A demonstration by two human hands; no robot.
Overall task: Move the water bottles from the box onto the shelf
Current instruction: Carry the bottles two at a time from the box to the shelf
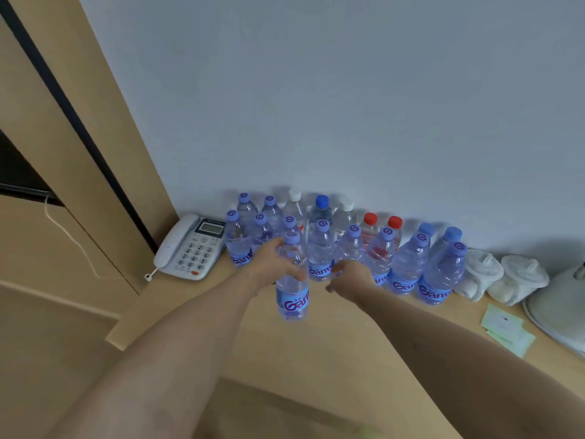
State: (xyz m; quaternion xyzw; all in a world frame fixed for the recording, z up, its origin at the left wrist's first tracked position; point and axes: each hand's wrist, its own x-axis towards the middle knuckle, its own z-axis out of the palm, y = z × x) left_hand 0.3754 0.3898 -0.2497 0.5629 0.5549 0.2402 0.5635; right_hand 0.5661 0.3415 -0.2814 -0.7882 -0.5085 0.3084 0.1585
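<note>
We hold one water bottle [292, 280] upright in our left hand [274, 264], the fingers wrapped round its upper half just under the purple cap, its base close to the wooden shelf [332, 337]; whether it touches the surface we cannot tell. Our right hand [349, 275] hangs just beside it with the fingers curled downward, right in front of another purple-capped bottle [348, 248], and we cannot tell whether it grips that one or only hovers at it. Behind both hands stands a cluster of bottles [408, 264] against the pale wall [316, 90]: purple caps in front, with white, blue and red caps in the back row. To the left of the cluster sits a white desk telephone [190, 247] at the shelf's corner. To the right are two white lidded cups [500, 277], a white round base [557, 308] and some pale green paper slips [506, 331]. The box is out of view.
</note>
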